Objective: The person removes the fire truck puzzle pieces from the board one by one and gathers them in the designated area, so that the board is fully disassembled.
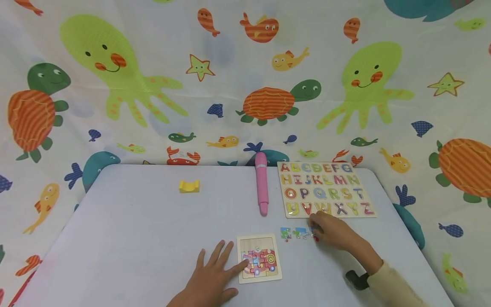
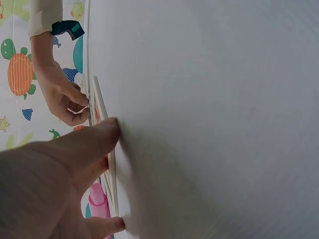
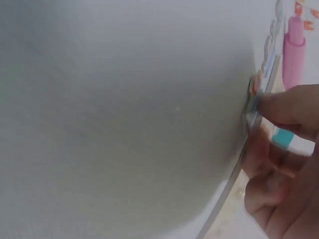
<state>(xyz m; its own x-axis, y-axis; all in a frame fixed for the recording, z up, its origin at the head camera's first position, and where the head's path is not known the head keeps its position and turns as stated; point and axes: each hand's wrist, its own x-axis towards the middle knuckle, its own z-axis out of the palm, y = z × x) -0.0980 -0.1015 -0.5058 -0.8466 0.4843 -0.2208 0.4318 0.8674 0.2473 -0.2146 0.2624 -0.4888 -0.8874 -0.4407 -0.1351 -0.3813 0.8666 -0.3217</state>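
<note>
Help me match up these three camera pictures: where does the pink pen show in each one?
Head: just right of the middle, the pink pen is beside the letter board, on its left.
Left wrist: low and left of centre, the pen is partly hidden by the left hand.
Right wrist: top right, the pen shows above the right hand.
Shared landmark: the right hand, which appears in all three.

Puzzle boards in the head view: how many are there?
2: a small picture board, which the left hand touches with a finger, and a larger alphabet board, just beyond the right hand. No others show.
</note>
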